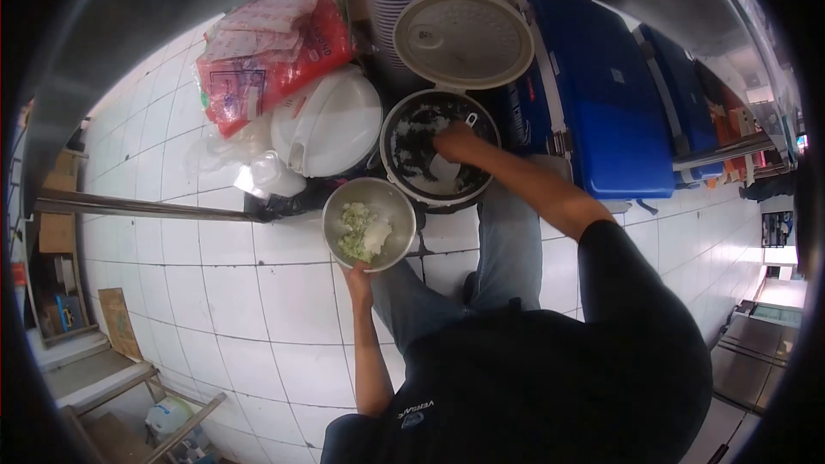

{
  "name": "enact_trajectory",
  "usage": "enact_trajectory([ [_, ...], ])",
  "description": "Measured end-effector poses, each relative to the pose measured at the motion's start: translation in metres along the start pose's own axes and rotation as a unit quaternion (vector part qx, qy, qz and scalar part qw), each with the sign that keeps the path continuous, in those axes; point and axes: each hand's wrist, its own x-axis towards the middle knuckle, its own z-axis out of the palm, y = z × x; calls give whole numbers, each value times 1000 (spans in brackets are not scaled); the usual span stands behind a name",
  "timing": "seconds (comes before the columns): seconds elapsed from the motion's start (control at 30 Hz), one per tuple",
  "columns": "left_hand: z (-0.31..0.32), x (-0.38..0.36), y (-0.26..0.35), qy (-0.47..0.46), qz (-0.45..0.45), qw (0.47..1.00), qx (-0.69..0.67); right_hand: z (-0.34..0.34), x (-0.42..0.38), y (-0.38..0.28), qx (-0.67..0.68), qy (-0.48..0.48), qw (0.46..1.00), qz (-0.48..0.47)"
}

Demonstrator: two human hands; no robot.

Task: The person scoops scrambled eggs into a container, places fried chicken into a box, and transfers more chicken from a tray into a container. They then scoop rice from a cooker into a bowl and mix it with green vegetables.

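Around me on the tiled floor: one red plastic bag, one white lid, two blue cases. Nothing blocks my reach. One rice cooker stands open, inner pot dark with white rice remnants. My right hand reaches inside, fingers closed on a white paddle. My left hand grips one steel bowl, holding rice and greens, beside the cooker.
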Motion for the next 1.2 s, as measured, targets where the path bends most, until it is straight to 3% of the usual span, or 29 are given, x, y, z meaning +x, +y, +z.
enact_trajectory([
  [0.17,-9,1,-1,10,-23,1000,-10,12,-7,-12,7,45,998,-54],
  [0.27,-7,-2,3,4,-16,1000,0,21,0,-11,20,-1,997,-70],
  [0.37,-20,9,-17,9,-5,999,45,25,-3,-6,83,9,994,-77],
  [0.53,-24,15,-23,1,-6,1000,6,53,21,5,224,-73,970,-59],
  [0.77,-10,5,-4,7,8,1000,-19,-16,-27,-1,370,-93,924,-9],
  [0.87,-7,1,4,10,-3,1000,-12,1,-9,9,445,-66,893,-21],
  [0.97,-11,0,1,-5,16,999,-30,-26,-14,16,417,-54,907,-17],
  [1.07,-12,-7,11,-16,5,999,-33,-41,-31,8,380,107,918,-35],
  [1.2,-6,-8,13,-38,7,996,-78,-81,-92,-70,312,229,921,-41],
])
